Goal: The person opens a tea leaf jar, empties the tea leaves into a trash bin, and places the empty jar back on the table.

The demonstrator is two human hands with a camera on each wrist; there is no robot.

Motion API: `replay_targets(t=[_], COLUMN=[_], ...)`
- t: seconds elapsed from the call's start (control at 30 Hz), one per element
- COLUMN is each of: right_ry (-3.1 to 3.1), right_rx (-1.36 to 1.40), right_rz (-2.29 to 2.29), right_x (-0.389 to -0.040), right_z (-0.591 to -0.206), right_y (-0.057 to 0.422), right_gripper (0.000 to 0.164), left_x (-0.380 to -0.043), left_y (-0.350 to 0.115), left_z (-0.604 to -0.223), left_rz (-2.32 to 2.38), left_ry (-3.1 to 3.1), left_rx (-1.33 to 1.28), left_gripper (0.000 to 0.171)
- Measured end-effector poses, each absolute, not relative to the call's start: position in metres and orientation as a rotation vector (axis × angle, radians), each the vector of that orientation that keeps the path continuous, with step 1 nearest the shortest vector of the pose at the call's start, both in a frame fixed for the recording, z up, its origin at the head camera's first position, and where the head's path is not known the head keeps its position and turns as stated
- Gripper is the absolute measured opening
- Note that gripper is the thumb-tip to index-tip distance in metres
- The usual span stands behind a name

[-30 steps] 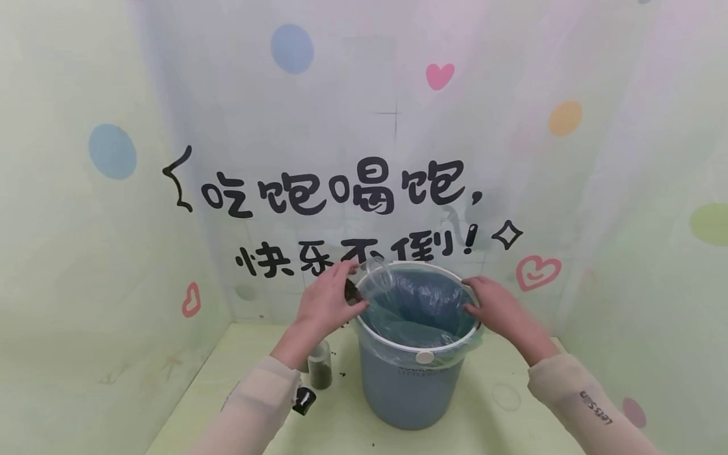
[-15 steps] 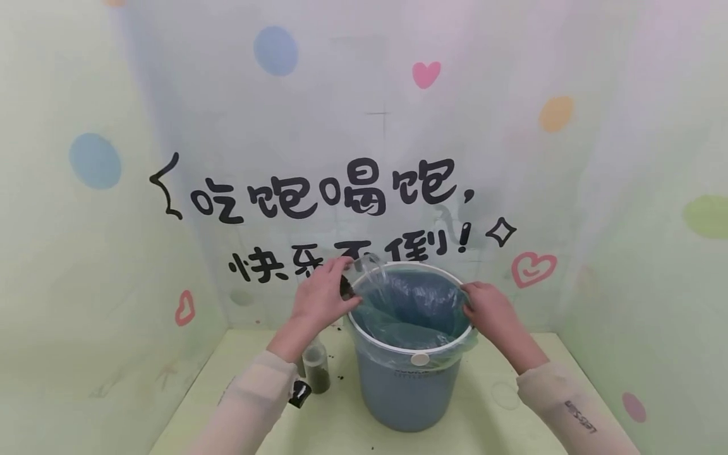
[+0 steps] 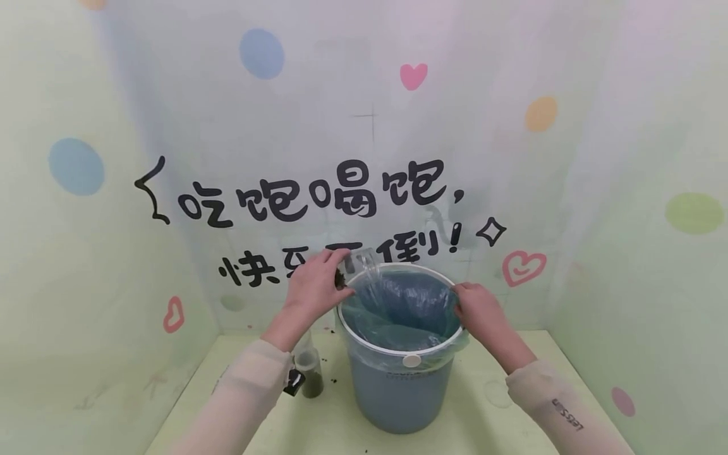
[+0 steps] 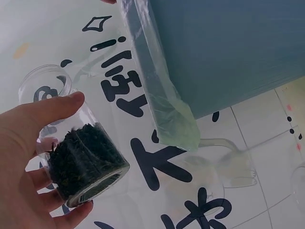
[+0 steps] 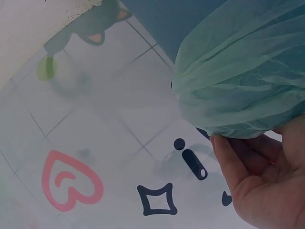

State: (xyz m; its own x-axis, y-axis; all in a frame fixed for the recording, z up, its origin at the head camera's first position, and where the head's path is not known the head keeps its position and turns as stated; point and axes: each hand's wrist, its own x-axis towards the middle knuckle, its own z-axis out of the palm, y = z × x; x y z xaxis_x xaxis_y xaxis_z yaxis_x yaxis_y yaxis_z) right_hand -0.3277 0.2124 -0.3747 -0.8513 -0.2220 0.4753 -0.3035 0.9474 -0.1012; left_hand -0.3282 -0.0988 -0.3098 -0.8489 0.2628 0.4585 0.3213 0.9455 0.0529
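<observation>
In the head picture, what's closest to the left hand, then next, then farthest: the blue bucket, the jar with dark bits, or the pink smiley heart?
1. jar: held in the left hand
2. blue bucket: to that hand's right
3. pink smiley heart: farther right, past the bucket

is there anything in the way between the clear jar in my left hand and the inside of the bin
Nothing visible. Your left hand holds the clear jar tilted by the open bin; your right hand grips the opposite side, out of the way.
</observation>
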Motion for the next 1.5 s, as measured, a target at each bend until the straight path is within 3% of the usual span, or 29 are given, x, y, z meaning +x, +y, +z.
replay_targets(t=[1.5], right_ry=[-2.62], right_rx=[0.352], right_rz=[0.151], right_x=[-0.328], right_z=[-0.376], right_y=[0.208], right_gripper=[0.011], left_x=[-0.33], left_y=[-0.083], left_z=[-0.322], left_rz=[0.152], left_ry=[-2.498], left_rx=[-0.625], left_gripper=[0.073])
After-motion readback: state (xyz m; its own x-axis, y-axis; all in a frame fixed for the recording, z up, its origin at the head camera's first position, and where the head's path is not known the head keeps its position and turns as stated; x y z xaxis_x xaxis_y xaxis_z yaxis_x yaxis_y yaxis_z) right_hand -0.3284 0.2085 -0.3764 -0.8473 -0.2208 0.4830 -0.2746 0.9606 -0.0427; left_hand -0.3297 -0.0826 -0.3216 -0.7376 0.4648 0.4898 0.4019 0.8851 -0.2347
